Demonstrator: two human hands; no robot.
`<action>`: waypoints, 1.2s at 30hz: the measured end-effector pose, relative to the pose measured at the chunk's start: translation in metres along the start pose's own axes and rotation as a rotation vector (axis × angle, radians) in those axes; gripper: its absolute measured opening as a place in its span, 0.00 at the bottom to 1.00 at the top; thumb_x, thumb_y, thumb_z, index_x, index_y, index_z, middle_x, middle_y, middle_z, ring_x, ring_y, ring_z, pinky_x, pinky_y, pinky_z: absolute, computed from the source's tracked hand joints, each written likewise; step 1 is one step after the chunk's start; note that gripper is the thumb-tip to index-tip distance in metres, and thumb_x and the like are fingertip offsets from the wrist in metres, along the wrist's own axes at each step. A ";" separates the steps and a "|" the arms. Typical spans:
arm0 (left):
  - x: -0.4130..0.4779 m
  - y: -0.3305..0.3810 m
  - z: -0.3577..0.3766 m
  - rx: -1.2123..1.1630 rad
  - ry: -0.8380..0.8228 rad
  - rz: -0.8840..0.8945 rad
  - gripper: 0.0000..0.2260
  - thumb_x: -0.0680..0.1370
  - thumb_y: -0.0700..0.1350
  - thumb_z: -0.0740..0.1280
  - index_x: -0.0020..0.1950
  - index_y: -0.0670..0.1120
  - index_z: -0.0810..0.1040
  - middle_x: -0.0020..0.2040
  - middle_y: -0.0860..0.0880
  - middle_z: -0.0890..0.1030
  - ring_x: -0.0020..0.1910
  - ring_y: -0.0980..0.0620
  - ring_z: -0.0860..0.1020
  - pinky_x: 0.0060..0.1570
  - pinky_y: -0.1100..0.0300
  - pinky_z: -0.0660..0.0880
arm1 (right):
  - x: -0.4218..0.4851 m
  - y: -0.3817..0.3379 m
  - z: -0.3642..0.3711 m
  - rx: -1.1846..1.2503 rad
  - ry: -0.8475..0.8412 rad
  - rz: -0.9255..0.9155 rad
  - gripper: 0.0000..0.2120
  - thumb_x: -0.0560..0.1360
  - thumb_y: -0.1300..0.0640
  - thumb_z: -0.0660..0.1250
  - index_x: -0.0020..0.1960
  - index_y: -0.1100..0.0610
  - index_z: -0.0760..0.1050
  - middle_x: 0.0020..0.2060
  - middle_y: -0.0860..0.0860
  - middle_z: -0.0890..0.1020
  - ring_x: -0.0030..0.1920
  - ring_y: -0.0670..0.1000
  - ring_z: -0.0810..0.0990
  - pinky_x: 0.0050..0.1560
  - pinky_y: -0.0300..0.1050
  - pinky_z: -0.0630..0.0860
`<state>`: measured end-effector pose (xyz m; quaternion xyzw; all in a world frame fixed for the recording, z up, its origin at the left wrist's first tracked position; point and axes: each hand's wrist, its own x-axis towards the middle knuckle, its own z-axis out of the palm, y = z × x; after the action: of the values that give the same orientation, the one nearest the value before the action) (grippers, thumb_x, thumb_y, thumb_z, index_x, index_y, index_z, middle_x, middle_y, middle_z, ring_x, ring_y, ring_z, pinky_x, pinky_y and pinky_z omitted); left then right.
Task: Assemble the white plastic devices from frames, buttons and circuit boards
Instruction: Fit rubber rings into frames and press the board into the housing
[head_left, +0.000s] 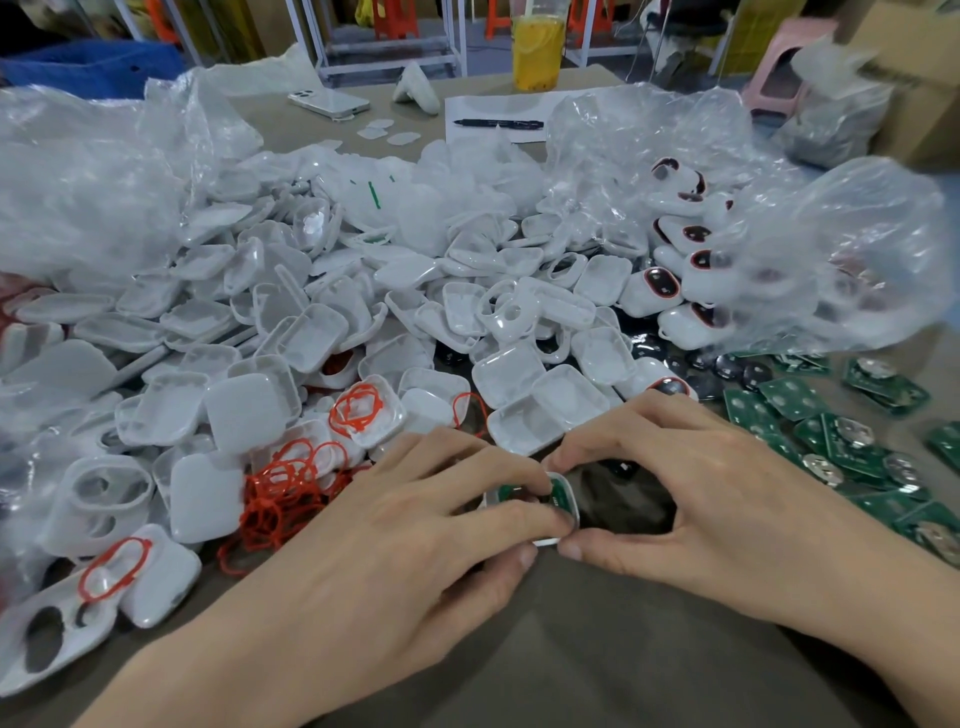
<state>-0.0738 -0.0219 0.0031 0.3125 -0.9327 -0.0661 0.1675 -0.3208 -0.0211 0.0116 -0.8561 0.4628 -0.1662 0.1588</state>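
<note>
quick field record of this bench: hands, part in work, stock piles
left hand: pinches white frame
right hand: pinches the same frame
green board: seated inside the frame
circuit boards: loose pile, right
white shells: big heap behind hands
red rings: tangle left of hands
buttoned units: in clear bag, far right

A small assembly workshop: the worktop (597, 649) is heaped with loose white shells (322, 291), green circuit boards (831, 441) and red rings (280, 488) lie in piles among opened clear bags (78, 197), and metal racks (384, 41) and a carton (919, 104) stand behind.
</note>
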 end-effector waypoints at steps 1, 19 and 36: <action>0.000 0.001 0.000 0.000 0.000 -0.002 0.11 0.82 0.51 0.63 0.63 0.58 0.79 0.65 0.61 0.75 0.60 0.54 0.74 0.56 0.55 0.73 | 0.000 0.000 0.000 -0.003 0.002 0.001 0.22 0.70 0.30 0.64 0.60 0.37 0.69 0.54 0.30 0.75 0.61 0.36 0.71 0.58 0.41 0.76; -0.003 0.008 -0.006 -0.025 -0.052 -0.045 0.14 0.80 0.49 0.64 0.65 0.57 0.77 0.66 0.60 0.74 0.64 0.55 0.72 0.60 0.57 0.69 | -0.001 0.000 0.001 0.007 0.010 0.002 0.22 0.69 0.29 0.64 0.60 0.35 0.68 0.52 0.32 0.75 0.60 0.38 0.72 0.58 0.39 0.74; -0.007 0.004 -0.012 -0.079 -0.003 -0.082 0.11 0.84 0.53 0.60 0.62 0.55 0.79 0.63 0.61 0.76 0.63 0.56 0.73 0.62 0.57 0.70 | 0.000 0.000 0.001 -0.037 0.026 -0.108 0.12 0.74 0.34 0.65 0.55 0.35 0.70 0.51 0.34 0.80 0.57 0.40 0.73 0.57 0.47 0.76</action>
<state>-0.0668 -0.0147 0.0132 0.3436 -0.9159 -0.1101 0.1757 -0.3205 -0.0207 0.0110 -0.8805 0.4208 -0.1770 0.1280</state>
